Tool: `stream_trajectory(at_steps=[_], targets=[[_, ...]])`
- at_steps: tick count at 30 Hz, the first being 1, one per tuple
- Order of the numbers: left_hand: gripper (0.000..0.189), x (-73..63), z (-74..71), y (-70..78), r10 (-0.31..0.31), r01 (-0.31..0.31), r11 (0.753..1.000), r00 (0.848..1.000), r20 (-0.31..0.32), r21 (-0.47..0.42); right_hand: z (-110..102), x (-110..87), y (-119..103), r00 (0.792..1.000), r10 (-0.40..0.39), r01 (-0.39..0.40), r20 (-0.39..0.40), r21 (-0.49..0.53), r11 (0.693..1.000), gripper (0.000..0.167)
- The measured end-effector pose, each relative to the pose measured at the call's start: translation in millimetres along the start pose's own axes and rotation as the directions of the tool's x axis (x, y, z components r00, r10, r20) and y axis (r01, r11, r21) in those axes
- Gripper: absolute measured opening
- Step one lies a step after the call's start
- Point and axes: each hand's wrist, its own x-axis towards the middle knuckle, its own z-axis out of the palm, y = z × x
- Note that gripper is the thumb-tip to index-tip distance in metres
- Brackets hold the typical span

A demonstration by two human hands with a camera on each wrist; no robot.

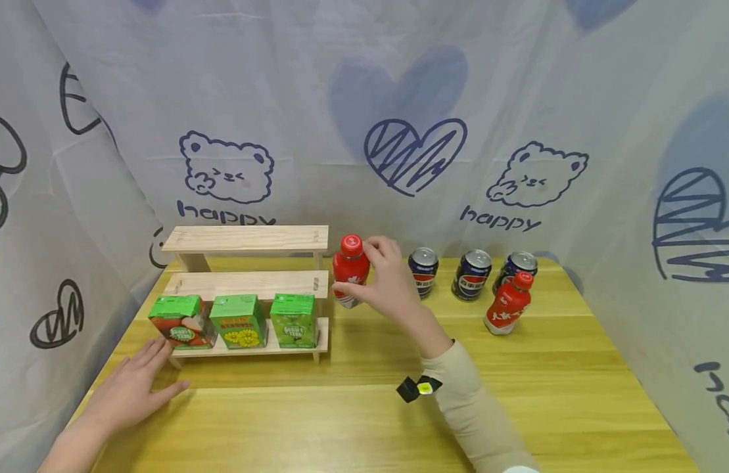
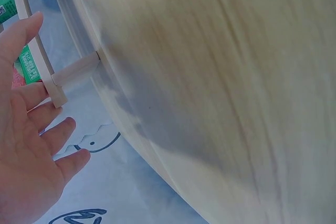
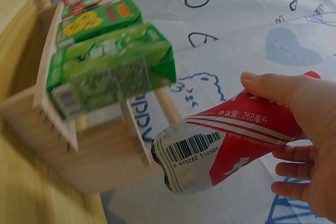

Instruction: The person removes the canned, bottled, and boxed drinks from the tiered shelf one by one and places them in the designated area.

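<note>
In the head view a red bottle (image 1: 351,268) stands out at the right end of a three-tier wooden shelf (image 1: 246,284). My right hand (image 1: 394,282) grips it between thumb and fingers; in the right wrist view the bottle (image 3: 231,142) hangs tilted, its barcoded base clear of the shelf. On the lowest tier sit three green juice boxes: one with red (image 1: 183,322), one with yellow flowers (image 1: 240,320) and an all-green one (image 1: 294,320). Beside the shelf's lower left corner lies my left hand (image 1: 130,387), fingers extended. The left wrist view shows that hand's fingers (image 2: 55,116) at the shelf's edge.
Three dark blue cans, a left one (image 1: 423,270), a middle one (image 1: 472,274) and a right one (image 1: 517,266), stand at the back right. Another red bottle (image 1: 509,303) stands before the right can. Printed cloth (image 1: 317,131) encloses the wooden table (image 1: 352,420) behind and at both sides.
</note>
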Motion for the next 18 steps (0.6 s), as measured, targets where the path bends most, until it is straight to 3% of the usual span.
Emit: stream_trajectory(at_steps=[12, 18], targets=[[0.094, 2.1, -0.1, -1.2, -0.001, 0.001, 1.0, 1.0, 0.011, 0.002, -19.1, -25.5, 41.1, 0.998, -0.052, 0.049, -0.025, -0.104, 0.993, 0.068], [0.096, 3.1, 0.3, -3.5, -0.011, 0.011, 1.0, 1.0, 0.025, 0.006, -33.2, -39.4, 59.2, 1.0, -0.01, 0.008, -0.016, -0.094, 0.996, 0.068]])
